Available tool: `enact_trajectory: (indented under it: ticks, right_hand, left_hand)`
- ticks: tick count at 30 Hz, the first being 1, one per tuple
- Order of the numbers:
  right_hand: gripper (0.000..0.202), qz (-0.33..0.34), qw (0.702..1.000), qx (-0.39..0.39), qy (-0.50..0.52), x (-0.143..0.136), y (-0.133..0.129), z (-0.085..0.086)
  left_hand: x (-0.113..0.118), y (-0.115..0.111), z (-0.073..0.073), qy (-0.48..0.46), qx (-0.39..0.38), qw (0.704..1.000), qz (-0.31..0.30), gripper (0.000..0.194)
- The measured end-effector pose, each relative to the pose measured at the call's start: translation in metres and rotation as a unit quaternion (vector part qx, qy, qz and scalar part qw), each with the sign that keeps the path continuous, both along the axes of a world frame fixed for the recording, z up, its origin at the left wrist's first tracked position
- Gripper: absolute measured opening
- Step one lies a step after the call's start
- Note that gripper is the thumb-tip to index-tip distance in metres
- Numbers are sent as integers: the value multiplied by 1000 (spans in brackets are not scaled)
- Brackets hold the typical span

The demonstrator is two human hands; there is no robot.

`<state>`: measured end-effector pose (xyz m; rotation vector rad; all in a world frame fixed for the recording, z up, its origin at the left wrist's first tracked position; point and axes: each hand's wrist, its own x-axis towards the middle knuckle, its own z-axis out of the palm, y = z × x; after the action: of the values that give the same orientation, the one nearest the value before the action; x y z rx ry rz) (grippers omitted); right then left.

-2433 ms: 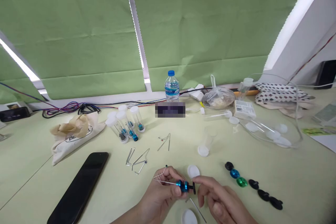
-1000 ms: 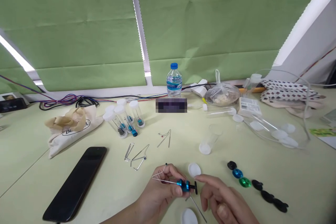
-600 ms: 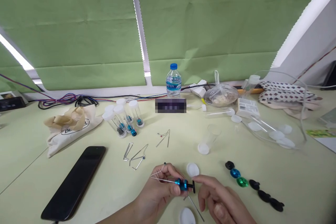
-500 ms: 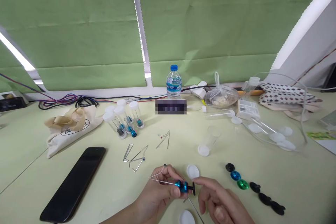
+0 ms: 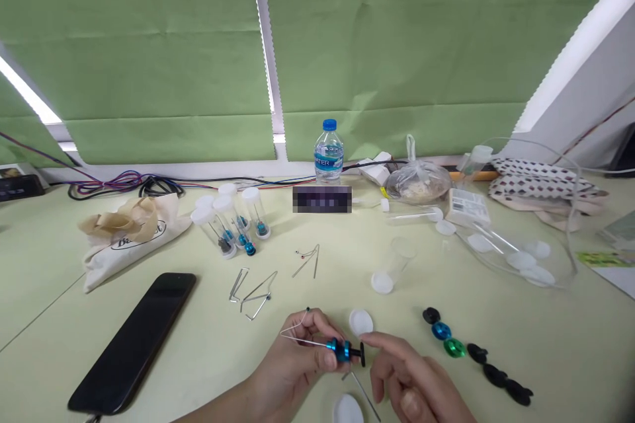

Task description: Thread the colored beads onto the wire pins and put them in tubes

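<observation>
My left hand (image 5: 307, 357) pinches a small blue metal spool-like piece (image 5: 338, 349) between thumb and fingers. From its left side runs a thin bent wire (image 5: 302, 340) with a dark tip; a black stem ending in a black disc (image 5: 362, 354) points right. My right hand (image 5: 414, 370) has its index finger stretched to the disc's upper edge, touching or nearly so, with the other fingers loosely curled and nothing visible in them. Below the piece, between my hands, a hex key (image 5: 366, 396) slants down. Round white caps (image 5: 360, 322) lie close by.
Several hex keys (image 5: 258, 294) lie left of centre, before clear tubes (image 5: 256, 215) holding blue parts. A phone (image 5: 133, 344) is at left. Black, blue and green pieces (image 5: 454, 347) form a row at right. A clear tube (image 5: 399, 258) and a water bottle (image 5: 329, 155) stand farther back.
The camera view has shifted slightly, moving the scene a little left and up. Both hands keep nearly the same pose around the blue piece.
</observation>
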<state>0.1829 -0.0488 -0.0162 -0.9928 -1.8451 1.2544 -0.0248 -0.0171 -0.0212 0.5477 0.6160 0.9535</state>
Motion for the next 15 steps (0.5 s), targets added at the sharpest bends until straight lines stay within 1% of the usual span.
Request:
enact_trajectory:
  ticks: [6,11,15]
  right_hand:
    - [68,13,999,-26,-15,2,1,0]
    - [69,8,1000,-13,-10,0,2,3]
    - [70,9,1000,-22,-15,0,1,5]
  left_hand:
    - [0,-1,-1,-5,4,1000,-2,23]
    - [-1,-1,-2,-4,3,1000,-1,22]
    - [-1,0,-1,-2,0,1000,0,23]
